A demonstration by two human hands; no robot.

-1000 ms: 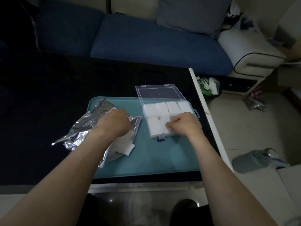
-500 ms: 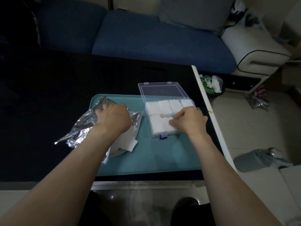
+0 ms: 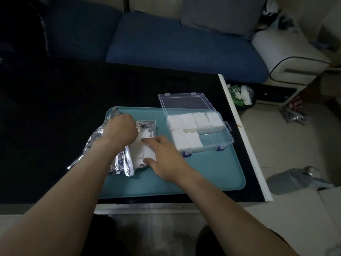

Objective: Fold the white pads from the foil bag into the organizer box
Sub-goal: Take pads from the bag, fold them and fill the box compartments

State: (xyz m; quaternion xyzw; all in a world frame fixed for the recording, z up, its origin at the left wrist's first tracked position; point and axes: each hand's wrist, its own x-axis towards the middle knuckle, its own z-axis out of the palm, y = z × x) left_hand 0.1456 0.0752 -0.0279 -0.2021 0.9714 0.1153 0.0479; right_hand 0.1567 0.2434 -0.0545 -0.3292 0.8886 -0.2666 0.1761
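A crumpled foil bag (image 3: 120, 163) lies on the left of a teal tray (image 3: 212, 172). My left hand (image 3: 120, 132) rests on the bag's top with its fingers curled, holding the bag down. White pads (image 3: 140, 154) stick out of the bag's mouth. My right hand (image 3: 162, 156) reaches over them, forefinger and thumb spread and touching the pads. The clear organizer box (image 3: 223, 143) stands open on the tray's right, its lid (image 3: 186, 103) laid back. Folded white pads (image 3: 195, 120) fill the back row and two front-left compartments; the front right ones show bare.
The tray sits on a black table whose white right edge (image 3: 245, 137) runs close to the box. A blue sofa (image 3: 166, 43) lies behind the table. On the floor to the right stand a small bin (image 3: 241, 97) and a grey object (image 3: 295, 178).
My right hand has left the organizer box and moved left onto the pads at the bag's mouth. My left hand stays on the foil bag.
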